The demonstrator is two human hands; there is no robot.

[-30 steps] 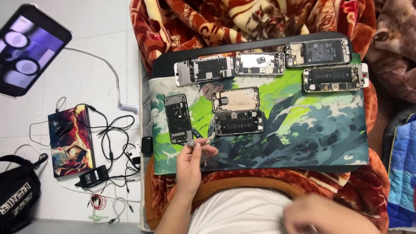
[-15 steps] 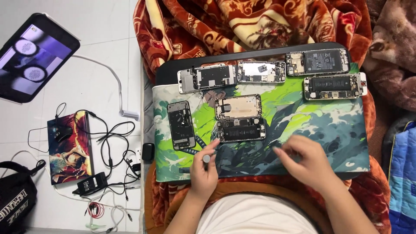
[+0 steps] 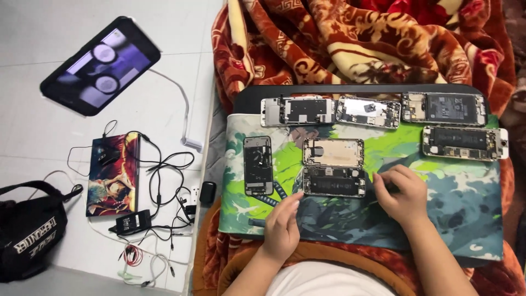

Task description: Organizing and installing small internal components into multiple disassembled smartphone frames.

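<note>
Red patterned blanket under a green work mat [image 3: 438,219] laid with opened phones in rows.

Both hands flank the dark opened phone [image 3: 334,182] at the mat's middle, likely to steady it: left hand [image 3: 282,227] at its near-left corner, fingers curled together on a thin tool, right hand [image 3: 400,194] at its right end, fingertips bent inward, whether pinching anything I cannot tell.

Single head-worn view, looking steeply down, close over the printed mat [image 3: 438,219]
</note>
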